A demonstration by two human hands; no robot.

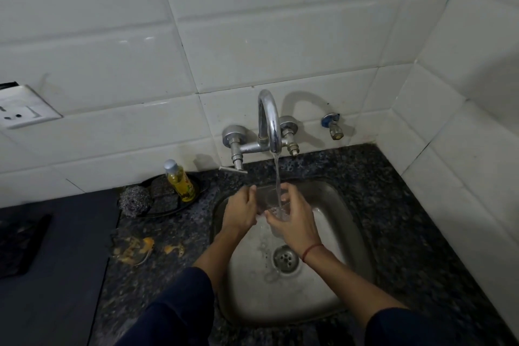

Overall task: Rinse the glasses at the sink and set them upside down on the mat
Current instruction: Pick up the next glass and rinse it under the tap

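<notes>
Head view: clear drinking glass [273, 201] under tap's water stream [277, 174], over steel sink [345, 233]. Left hand [240, 209] & right hand [295, 220] both curled round it. Best: rotate w/ mouth up, flush whole inside; firm grip, prob slippery.

A home kitchen: steel sink [331, 284], wall tap [269, 123], granite counter [398, 205].

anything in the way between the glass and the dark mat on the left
Only low orange scraps lie on the counter between the glass and the mat; nothing tall blocks the way.
</notes>
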